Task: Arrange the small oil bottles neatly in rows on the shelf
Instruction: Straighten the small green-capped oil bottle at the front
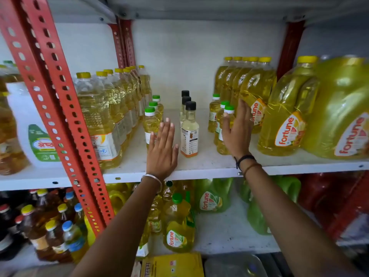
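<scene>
Three rows of small oil bottles stand on the white shelf. On the left is a row of green-capped yellow bottles. The middle row has black-capped pale bottles. Another green-capped row stands on the right. My left hand lies flat with fingers apart against the right side of the left row's front bottle. My right hand is flat and upright against the right side of the right row, partly hiding its front bottle. Neither hand grips anything.
Tall yellow-capped oil bottles line the shelf's left side. Large Fortune jugs crowd the right. A red perforated upright stands at front left. More oil bottles fill the lower shelf.
</scene>
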The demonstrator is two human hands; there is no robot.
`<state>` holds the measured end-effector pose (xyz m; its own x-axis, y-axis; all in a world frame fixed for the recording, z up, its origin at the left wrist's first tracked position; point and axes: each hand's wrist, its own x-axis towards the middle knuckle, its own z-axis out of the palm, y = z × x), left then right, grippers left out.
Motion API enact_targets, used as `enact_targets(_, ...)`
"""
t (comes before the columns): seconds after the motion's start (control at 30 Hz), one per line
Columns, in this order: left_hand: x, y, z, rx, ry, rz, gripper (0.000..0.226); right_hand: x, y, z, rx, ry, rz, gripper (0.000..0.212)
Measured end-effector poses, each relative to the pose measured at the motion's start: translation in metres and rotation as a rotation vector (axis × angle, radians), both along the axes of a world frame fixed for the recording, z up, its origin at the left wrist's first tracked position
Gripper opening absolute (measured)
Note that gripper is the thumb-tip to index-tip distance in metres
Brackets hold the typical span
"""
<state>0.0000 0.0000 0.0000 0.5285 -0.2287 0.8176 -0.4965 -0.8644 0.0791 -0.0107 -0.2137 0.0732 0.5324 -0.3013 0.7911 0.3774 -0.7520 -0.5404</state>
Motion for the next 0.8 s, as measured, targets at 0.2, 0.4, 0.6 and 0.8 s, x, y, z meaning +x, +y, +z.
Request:
enact_targets(0.2,-0.001,-0.001,0.002,-0.030,0.054,0.039,0.060,0.018,-0.021,0.007,0.204,0.226,0.112,0.034)
enact_targets(0.4,-0.003,-0.002,0.000,-0.016,0.058,0.022,0.059,0.026,-0.037,0.013,0.150,0.314,0.087,0.029)
enact_targets(0.6,-0.004,-0.003,0.000,-0.021,0.074,0.026,0.060,0.031,-0.042,0.016,0.166,0.303,-0.015,0.037)
enact_targets(0.8,-0.005,-0.003,0.000,-0.016,0.087,0.028,0.060,0.024,-0.037,0.022,0.164,0.332,-0.040,0.051)
